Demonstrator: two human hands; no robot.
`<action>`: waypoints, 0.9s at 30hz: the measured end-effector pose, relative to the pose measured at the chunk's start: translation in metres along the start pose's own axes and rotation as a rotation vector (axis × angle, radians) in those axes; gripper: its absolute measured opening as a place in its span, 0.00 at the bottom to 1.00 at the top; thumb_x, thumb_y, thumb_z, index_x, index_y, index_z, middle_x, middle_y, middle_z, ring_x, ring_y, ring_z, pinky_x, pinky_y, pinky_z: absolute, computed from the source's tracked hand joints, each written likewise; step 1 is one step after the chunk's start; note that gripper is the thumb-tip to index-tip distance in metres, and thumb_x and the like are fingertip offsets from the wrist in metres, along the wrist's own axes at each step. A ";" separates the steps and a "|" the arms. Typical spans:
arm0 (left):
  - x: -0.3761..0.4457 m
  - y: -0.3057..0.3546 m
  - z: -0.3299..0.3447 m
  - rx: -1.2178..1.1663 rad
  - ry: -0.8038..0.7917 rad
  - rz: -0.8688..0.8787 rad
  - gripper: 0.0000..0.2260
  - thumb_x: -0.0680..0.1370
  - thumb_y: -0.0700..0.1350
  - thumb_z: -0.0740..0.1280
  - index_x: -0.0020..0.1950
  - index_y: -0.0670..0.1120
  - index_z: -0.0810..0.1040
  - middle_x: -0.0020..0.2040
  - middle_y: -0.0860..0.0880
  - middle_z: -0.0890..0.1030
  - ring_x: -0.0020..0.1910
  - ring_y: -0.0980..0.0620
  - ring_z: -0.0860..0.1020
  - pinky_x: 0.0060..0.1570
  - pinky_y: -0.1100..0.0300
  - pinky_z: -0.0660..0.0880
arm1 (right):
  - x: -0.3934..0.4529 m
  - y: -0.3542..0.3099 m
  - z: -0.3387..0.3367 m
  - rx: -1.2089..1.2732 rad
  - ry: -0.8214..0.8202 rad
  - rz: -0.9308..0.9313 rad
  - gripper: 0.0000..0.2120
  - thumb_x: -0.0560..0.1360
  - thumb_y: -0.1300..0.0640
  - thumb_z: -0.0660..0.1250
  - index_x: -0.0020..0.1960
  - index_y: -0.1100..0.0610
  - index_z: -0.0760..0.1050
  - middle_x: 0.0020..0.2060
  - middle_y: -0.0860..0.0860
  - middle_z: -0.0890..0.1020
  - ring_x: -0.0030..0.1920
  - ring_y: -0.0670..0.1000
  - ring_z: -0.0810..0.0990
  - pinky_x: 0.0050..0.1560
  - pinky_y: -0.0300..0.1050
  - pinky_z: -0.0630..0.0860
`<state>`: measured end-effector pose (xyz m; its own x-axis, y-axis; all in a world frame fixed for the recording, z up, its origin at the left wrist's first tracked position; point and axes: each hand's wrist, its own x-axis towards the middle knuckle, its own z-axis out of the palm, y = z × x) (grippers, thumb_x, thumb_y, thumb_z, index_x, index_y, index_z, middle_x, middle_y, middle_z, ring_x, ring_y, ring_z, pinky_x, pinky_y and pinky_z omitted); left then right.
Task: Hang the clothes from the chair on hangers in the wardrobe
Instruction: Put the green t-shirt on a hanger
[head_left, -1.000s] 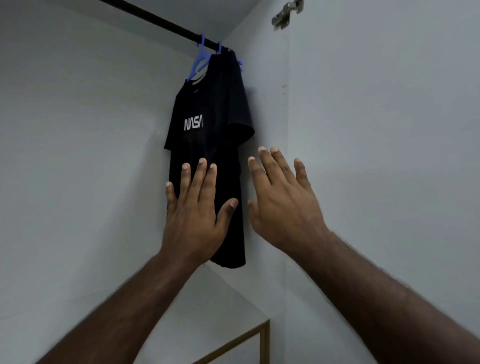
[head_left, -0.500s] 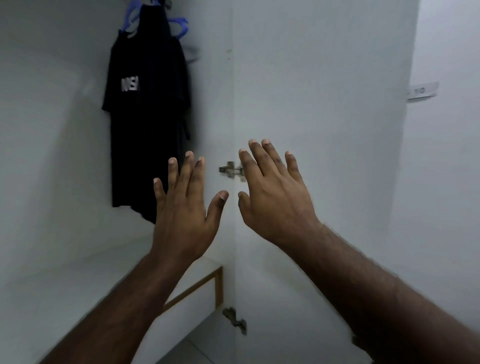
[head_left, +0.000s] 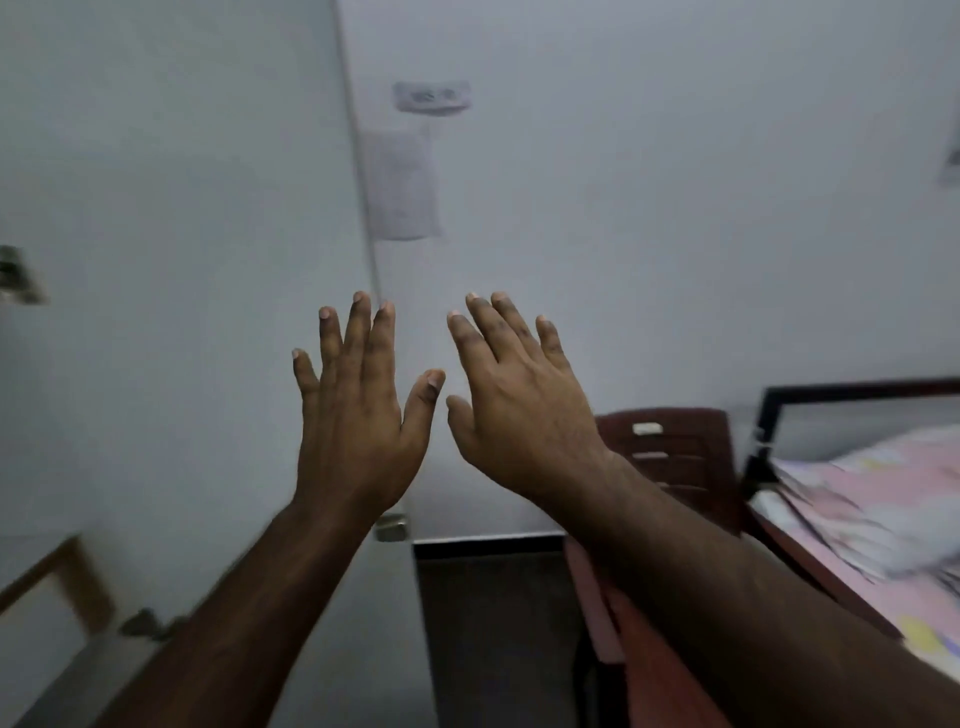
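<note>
My left hand (head_left: 358, 415) and my right hand (head_left: 514, 405) are raised side by side in the middle of the view, backs toward me, fingers straight and spread, holding nothing. Behind my right forearm stands a dark red plastic chair (head_left: 675, 457); no clothes show on the part of it I can see. The white open wardrobe door (head_left: 171, 260) fills the left half, with a hinge (head_left: 18, 275) at the far left edge. The black T-shirt and the hangers are out of view.
A bed with a pink patterned sheet (head_left: 872, 519) and a dark frame (head_left: 831, 389) lies at the right. A white wall (head_left: 675, 182) carries a switch plate (head_left: 431, 96) and a paper notice (head_left: 400, 182). Dark floor (head_left: 493, 623) lies below.
The view has swung right, away from the wardrobe interior; the hanging black T-shirt has left the frame, and the chair and bed have come in. Both hands stay raised and empty.
</note>
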<state>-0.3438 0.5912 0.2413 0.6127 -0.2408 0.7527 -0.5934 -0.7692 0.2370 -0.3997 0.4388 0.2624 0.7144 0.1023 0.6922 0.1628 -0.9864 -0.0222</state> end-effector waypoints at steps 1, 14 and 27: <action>0.000 0.018 0.019 -0.038 -0.021 0.026 0.34 0.80 0.66 0.45 0.83 0.51 0.46 0.83 0.52 0.43 0.80 0.53 0.35 0.78 0.43 0.38 | -0.012 0.021 -0.002 -0.018 -0.008 0.037 0.33 0.79 0.50 0.61 0.80 0.56 0.53 0.80 0.56 0.54 0.81 0.56 0.47 0.78 0.63 0.50; -0.035 0.286 0.249 -0.368 -0.322 0.258 0.34 0.80 0.63 0.50 0.83 0.48 0.52 0.83 0.50 0.48 0.81 0.52 0.39 0.78 0.41 0.42 | -0.191 0.297 -0.040 -0.171 -0.095 0.450 0.32 0.74 0.52 0.64 0.76 0.58 0.64 0.77 0.57 0.64 0.79 0.58 0.57 0.75 0.66 0.57; -0.083 0.516 0.389 -0.627 -0.581 0.610 0.35 0.80 0.66 0.48 0.82 0.46 0.55 0.82 0.47 0.53 0.82 0.46 0.45 0.77 0.42 0.43 | -0.352 0.457 -0.102 -0.441 -0.192 0.949 0.32 0.74 0.51 0.61 0.76 0.59 0.63 0.77 0.57 0.63 0.78 0.59 0.58 0.74 0.66 0.59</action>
<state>-0.4978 -0.0159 0.0623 0.1766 -0.8592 0.4802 -0.9480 -0.0173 0.3178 -0.6458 -0.0609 0.0820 0.5208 -0.7529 0.4022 -0.7509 -0.6282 -0.2037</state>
